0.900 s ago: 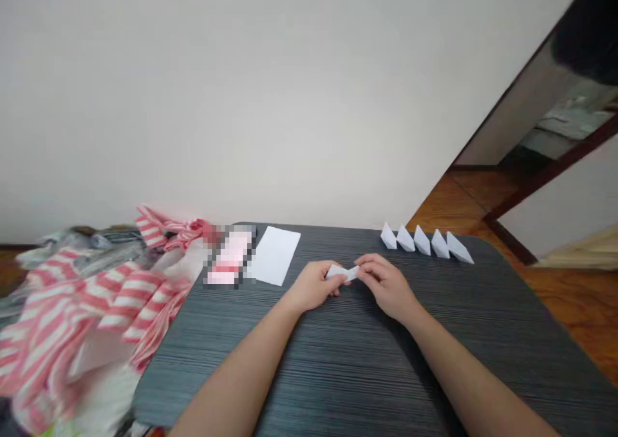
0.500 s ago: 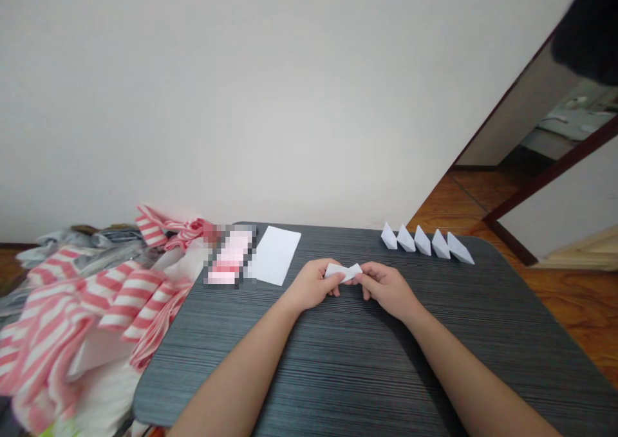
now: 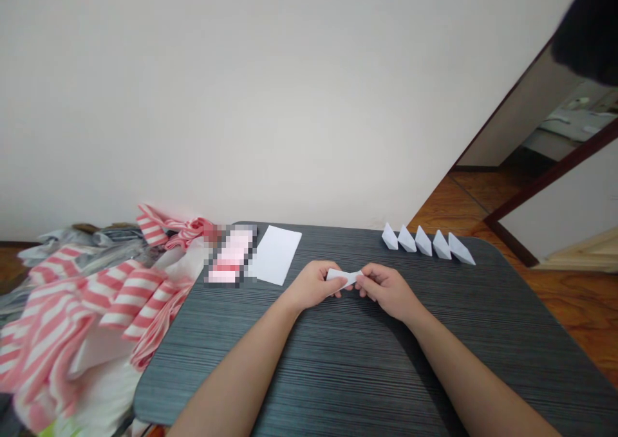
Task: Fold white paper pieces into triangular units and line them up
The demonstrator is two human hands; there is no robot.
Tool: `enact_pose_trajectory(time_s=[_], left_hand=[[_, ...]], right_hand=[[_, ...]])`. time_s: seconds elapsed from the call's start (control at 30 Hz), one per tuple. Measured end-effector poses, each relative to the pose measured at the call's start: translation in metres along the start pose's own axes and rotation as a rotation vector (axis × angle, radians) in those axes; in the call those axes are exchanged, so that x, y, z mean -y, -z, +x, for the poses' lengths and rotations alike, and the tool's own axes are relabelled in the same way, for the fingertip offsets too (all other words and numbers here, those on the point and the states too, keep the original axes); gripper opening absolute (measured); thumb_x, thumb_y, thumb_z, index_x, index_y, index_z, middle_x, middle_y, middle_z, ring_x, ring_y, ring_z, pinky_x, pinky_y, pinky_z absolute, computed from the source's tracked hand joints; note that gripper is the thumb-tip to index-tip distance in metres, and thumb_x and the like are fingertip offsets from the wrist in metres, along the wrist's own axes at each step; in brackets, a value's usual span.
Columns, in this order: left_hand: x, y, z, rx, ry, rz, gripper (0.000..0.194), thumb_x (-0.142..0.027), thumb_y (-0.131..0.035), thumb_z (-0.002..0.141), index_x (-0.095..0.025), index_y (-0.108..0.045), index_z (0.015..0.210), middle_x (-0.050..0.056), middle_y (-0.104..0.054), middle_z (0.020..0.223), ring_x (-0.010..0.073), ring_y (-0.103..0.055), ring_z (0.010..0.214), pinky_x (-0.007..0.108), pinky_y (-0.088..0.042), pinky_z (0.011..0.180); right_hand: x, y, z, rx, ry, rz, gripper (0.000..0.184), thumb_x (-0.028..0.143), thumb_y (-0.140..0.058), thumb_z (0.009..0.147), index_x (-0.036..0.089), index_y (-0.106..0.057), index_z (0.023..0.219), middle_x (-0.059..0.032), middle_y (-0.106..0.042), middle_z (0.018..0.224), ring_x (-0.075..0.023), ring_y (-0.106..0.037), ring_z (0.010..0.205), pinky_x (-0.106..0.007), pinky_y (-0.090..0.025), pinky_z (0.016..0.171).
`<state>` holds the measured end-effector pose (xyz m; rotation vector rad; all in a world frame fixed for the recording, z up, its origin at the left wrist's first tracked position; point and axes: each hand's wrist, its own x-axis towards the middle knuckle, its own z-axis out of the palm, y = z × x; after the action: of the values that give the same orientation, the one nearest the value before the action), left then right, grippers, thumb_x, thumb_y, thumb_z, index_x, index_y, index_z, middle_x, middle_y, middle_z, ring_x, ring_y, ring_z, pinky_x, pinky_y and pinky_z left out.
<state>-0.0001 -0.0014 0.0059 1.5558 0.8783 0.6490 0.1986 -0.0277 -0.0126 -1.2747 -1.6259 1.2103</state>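
A small folded piece of white paper is held between both hands over the middle of the dark table. My left hand pinches its left part, thumb on the near side. At the paper's right end, my right hand grips with thumb and fingers closed. The fingers behind the paper are partly hidden. Left of my hands lies flat white paper. Several folded white paper boats stand in a row near the table's far right edge.
A blurred-out pink and dark rectangular item lies at the table's far left. Red-and-white striped cloth is heaped beside the table's left edge. A pale wall rises behind; wooden floor shows at right.
My right thumb and fingers have shifted slightly inward on the paper's right end. The paper's right corner looks lower. The other things have stayed in place.
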Motion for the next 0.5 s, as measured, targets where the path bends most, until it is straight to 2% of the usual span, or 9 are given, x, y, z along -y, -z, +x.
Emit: enact_pose_trajectory(time_s=[0.17,0.27,0.5], left_hand=[[-0.0026,0.0002,-0.0014,0.008,0.008,0.042,0.032,-0.039,-0.052,0.079,-0.011,-0.066,0.084,0.007,-0.067,0.074,0.0111,-0.057,0.058,0.019,-0.040,0.050],[-0.0016,0.0002,-0.0015,0.019,0.006,0.020,0.031,-0.038,-0.050,0.081,-0.011,-0.066,0.085,0.008,-0.068,0.077,0.0124,-0.058,0.062,0.019,-0.041,0.052],[0.0027,0.0009,-0.0008,0.017,0.069,-0.048,0.033,-0.040,-0.050,0.080,-0.012,-0.063,0.089,0.009,-0.069,0.079,0.0126,-0.058,0.058,0.018,-0.039,0.044]], right_hand=[[0.0029,0.0009,0.0004,0.046,-0.016,0.022,0.021,0.031,-0.053,0.084,0.015,-0.060,0.072,-0.0019,-0.063,0.064,-0.0099,-0.055,0.054,-0.020,-0.038,0.049],[0.0037,0.0002,0.0007,0.043,-0.016,0.007,0.022,0.032,-0.053,0.084,0.015,-0.062,0.073,-0.0015,-0.062,0.062,-0.0094,-0.053,0.051,-0.020,-0.037,0.048],[-0.0057,-0.0025,0.0018,-0.015,0.015,0.080,0.019,0.032,-0.057,0.082,0.017,-0.063,0.091,-0.0009,-0.062,0.062,-0.0104,-0.051,0.051,-0.022,-0.040,0.047]])
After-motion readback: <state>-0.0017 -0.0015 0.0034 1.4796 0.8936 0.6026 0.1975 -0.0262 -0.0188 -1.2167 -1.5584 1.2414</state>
